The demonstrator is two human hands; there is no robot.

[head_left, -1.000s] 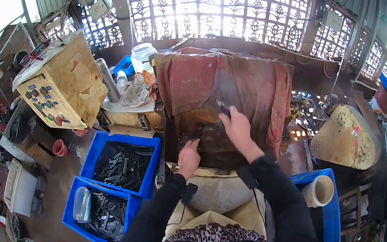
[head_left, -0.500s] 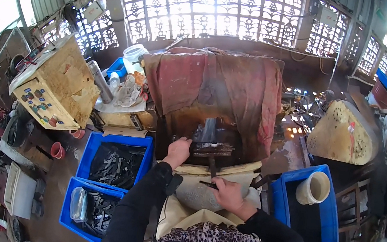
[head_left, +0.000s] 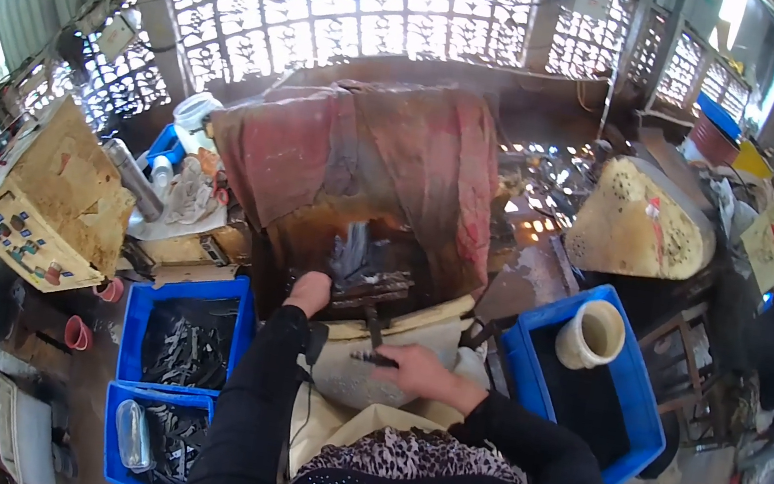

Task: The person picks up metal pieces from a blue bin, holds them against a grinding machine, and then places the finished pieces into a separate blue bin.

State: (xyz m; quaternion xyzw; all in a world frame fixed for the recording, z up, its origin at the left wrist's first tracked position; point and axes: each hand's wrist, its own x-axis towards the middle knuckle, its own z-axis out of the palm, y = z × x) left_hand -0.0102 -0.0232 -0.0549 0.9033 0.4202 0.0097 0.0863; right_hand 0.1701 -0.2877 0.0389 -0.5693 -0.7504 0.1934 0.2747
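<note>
My left hand (head_left: pixel 308 292) is closed at the left end of a dark, grimy bar-like rest (head_left: pixel 371 292). Whatever its fingers hold, if anything, is hidden. Closer to my body, my right hand (head_left: pixel 419 372) grips a short dark metal strip (head_left: pixel 375 358) that pokes out to the left. The rest sits at the mouth of a brown hooded housing (head_left: pixel 310 215), where a pale streak of spray or a wheel edge (head_left: pixel 353 249) shows. Reddish cloth (head_left: pixel 280 149) drapes over the housing. A pale padded edge (head_left: pixel 415 320) runs along its front, below the rest.
At left, blue crates (head_left: pixel 245 321) hold many dark metal strips, and a clear container (head_left: pixel 134 435) lies in the nearer one. A blue tub (head_left: pixel 624 437) at right carries a whitish bucket (head_left: pixel 592 335). Beyond stand a wooden box (head_left: pixel 61 190) and a yellowish block (head_left: pixel 633 225).
The whole view has shifted, so the scene sits further left and a bit higher. Both hands stay near the rest, and my right hand still holds the dark strip.
</note>
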